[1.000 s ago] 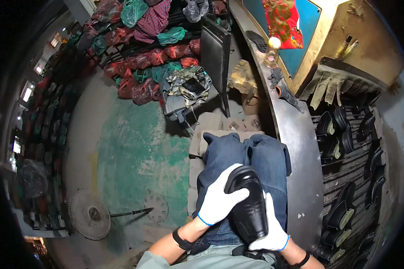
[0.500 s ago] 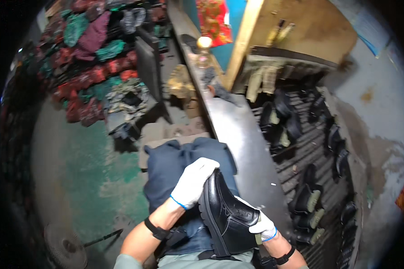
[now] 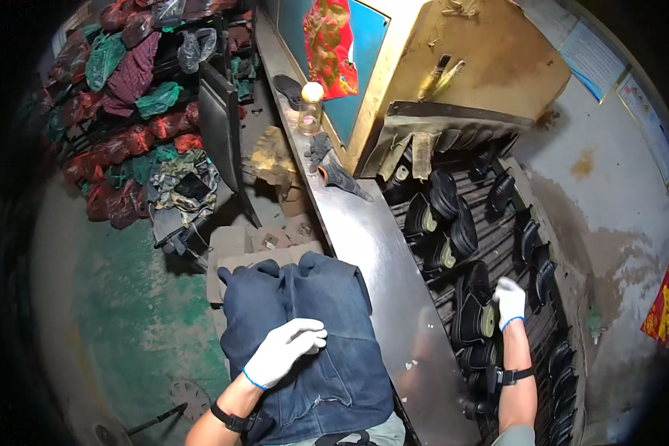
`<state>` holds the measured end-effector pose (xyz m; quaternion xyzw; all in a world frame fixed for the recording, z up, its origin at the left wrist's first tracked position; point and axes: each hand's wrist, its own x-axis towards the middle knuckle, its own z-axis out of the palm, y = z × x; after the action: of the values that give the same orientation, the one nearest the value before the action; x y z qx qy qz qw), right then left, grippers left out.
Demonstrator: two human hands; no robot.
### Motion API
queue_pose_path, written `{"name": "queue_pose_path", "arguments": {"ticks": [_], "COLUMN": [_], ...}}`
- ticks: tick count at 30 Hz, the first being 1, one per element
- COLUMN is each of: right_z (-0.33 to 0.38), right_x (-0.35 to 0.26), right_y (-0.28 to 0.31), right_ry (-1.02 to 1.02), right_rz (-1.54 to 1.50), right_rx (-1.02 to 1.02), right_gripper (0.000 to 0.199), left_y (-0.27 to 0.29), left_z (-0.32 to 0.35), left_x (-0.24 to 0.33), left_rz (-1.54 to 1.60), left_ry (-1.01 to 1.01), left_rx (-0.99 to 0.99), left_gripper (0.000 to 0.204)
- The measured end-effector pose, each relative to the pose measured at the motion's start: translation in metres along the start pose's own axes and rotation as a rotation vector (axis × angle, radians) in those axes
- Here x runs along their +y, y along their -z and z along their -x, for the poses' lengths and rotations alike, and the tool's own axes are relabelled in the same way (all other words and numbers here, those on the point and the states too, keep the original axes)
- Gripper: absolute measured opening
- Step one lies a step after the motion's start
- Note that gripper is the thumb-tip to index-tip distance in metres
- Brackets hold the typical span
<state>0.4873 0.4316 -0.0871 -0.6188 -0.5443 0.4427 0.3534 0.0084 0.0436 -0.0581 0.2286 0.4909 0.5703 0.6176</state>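
Observation:
Over my lap, my left hand [image 3: 290, 349] in a white glove is open, palm down, with its fingers loosely bent and nothing held. My right hand [image 3: 510, 301], gloved too, is out over the slatted conveyor, just right of a black leather shoe [image 3: 468, 306] with a pale green insert at its opening. Its fingers are slightly bent, and I see nothing in them. Several more black shoes [image 3: 462, 232] sit on the conveyor around and beyond it. Dark blue cloth [image 3: 312, 320] covers my thighs.
A metal bench [image 3: 379, 253] runs between my lap and the conveyor [image 3: 502, 249]. A jar [image 3: 310, 111] and dark gloves [image 3: 338, 175] lie along it. A flap-curtained machine opening [image 3: 453, 123] stands ahead. At left are racks of bagged items [image 3: 137, 137] and a fan [image 3: 100, 427].
The black shoe held over my lap has left both hands. My right hand has moved right, over the conveyor, beside a shoe there. My left hand is lower and empty.

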Motion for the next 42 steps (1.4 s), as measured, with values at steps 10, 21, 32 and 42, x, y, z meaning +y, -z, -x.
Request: {"name": "queue_pose_path", "arguments": {"ticks": [10, 21, 32, 42], "right_z": [0.091, 0.098, -0.081, 0.179], "right_x": [-0.081, -0.005, 0.059, -0.032], "right_y": [-0.203, -0.194, -0.153, -0.129], "right_ry": [0.004, 0.244, -0.3, -0.1], "right_rz": [-0.786, -0.111, -0.605, -1.308], "right_rx": [-0.067, 0.071, -0.186, -0.563], "right_gripper": [0.014, 0.104, 0.043, 0.12], "left_y": [-0.018, -0.021, -0.002, 0.021], "left_z": [0.014, 0.039, 0.033, 0.024], "left_x": [0.015, -0.034, 0.068, 0.059], "left_rz": [0.048, 0.241, -0.325, -0.053], "left_ry": [0.019, 0.097, -0.267, -0.191], "left_rx": [-0.152, -0.15, 0.254, -0.015], "left_gripper": [0.05, 0.109, 0.074, 0.113]}}
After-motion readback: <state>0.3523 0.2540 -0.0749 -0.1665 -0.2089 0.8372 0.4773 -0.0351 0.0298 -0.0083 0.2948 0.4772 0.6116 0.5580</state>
